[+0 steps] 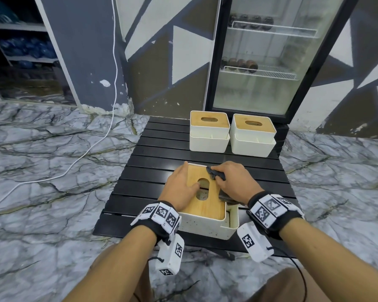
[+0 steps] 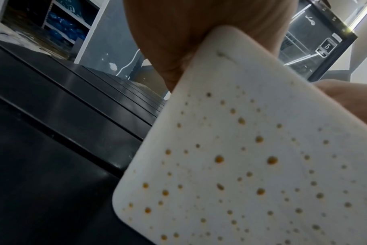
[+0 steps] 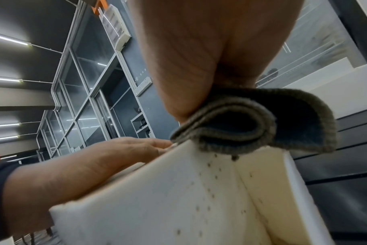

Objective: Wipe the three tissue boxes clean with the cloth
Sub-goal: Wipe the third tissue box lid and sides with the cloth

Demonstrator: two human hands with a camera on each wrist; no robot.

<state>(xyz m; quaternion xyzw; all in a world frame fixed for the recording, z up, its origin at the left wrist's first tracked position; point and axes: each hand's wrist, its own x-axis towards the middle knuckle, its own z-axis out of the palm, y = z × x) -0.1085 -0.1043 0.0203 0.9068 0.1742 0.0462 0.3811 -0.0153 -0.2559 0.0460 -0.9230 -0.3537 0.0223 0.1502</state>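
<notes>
Hands meet on the near box, which sits at the near edge of the black slatted table. Its white side is speckled with orange-brown spots, plain in the left wrist view, and its wooden lid has an oval slot. The left hand lies flat on the left part of the lid, fingers straight and spread, thumb near the slot, steadying the box. The right hand presses the dark cloth onto the lid's far right corner, fingers curled over it; part of the cloth hangs off the right edge beneath the palm. In the right wrist view the folded cloth is pinched under the hand against the box's rim. Two more boxes stand side by side at the table's far right, the left box and the right box, just apart, each with a wooden lid. Behind them stands a glass-door fridge.
</notes>
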